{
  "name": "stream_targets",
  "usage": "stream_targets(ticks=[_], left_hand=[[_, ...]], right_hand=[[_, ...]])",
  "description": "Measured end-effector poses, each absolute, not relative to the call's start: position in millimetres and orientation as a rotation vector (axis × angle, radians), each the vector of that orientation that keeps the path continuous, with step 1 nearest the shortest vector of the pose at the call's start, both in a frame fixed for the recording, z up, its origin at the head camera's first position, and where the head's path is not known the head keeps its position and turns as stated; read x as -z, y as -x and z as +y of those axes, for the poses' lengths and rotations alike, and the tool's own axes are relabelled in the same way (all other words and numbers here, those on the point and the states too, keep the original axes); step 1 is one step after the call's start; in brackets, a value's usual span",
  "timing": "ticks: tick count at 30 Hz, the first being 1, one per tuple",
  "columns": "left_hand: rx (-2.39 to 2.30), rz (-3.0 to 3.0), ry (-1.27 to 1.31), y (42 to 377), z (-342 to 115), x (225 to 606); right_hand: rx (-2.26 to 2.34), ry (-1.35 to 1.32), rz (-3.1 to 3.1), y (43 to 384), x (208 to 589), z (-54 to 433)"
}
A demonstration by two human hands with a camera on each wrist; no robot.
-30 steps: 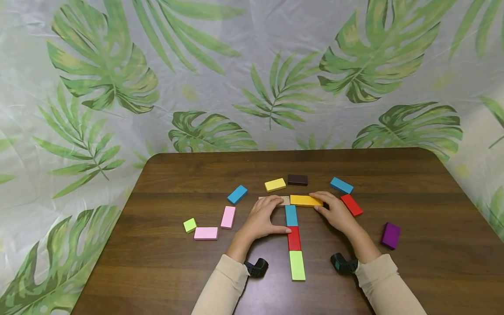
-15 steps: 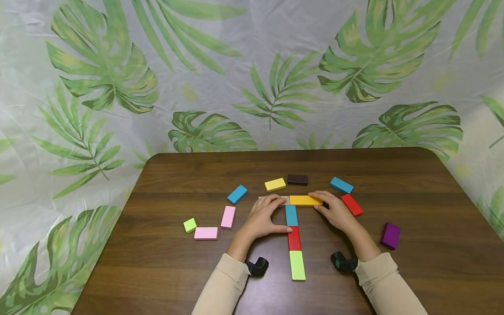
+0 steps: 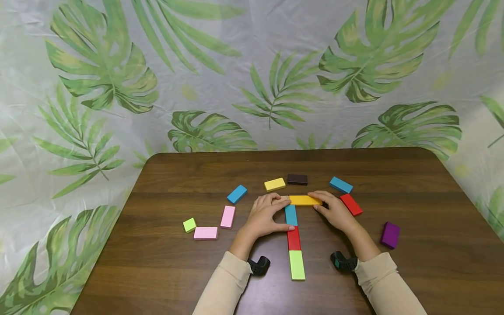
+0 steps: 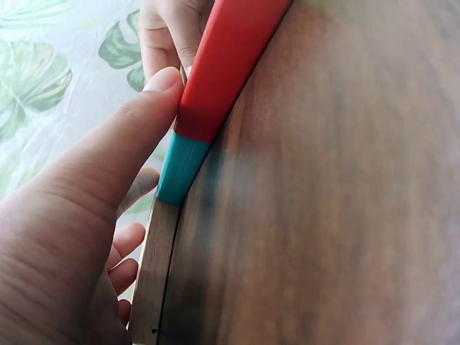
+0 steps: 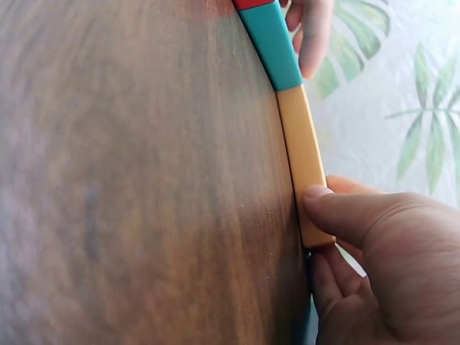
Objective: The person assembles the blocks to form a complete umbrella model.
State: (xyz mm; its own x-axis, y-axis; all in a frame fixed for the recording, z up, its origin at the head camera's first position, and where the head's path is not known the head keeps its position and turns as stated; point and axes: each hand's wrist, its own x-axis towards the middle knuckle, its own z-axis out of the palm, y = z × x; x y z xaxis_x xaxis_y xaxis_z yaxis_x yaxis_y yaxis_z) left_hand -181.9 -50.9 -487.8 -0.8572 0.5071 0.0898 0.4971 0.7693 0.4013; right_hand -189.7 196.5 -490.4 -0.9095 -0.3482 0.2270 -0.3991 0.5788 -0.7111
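Observation:
Flat wooden blocks form a T on the table in the head view. Its stem is a teal block (image 3: 291, 216), a red block (image 3: 294, 240) and a lime block (image 3: 297, 265). An orange block (image 3: 301, 201) and a plain wood block (image 4: 156, 266) make the crossbar. My right hand (image 3: 336, 212) pinches the orange block's outer end, thumb on its near side. With fingers spread, my left hand (image 3: 262, 219) lies over the plain wood block, hiding most of it. Its index fingertip is at the joint with the orange block, and its thumb touches the red block.
Loose blocks surround the T: two pink ones, including a pink block (image 3: 205, 233), a small lime block (image 3: 190, 225), a blue block (image 3: 237, 194), a yellow block (image 3: 274, 184), a dark brown block (image 3: 297, 179), another blue block (image 3: 341, 185), a red block (image 3: 351, 204), a purple block (image 3: 390, 235).
My left hand has shifted slightly to the right, its index finger reaching across to the joint of the crossbar. The right hand keeps its grip on the orange block, nearly still.

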Motion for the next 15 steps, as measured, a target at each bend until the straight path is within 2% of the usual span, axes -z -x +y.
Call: stream_targets(ticks=[6, 15], left_hand=[[-0.624, 2.933, -0.812, 182.0, -49.6, 486.1], [-0.646, 2.950, -0.852, 181.4, -50.0, 486.4]], right_hand=[[-1.260, -0.675, -2.707, 188.6, 490.0, 197.2], [-1.354, -0.455, -2.804, 188.9, 484.8, 194.7]])
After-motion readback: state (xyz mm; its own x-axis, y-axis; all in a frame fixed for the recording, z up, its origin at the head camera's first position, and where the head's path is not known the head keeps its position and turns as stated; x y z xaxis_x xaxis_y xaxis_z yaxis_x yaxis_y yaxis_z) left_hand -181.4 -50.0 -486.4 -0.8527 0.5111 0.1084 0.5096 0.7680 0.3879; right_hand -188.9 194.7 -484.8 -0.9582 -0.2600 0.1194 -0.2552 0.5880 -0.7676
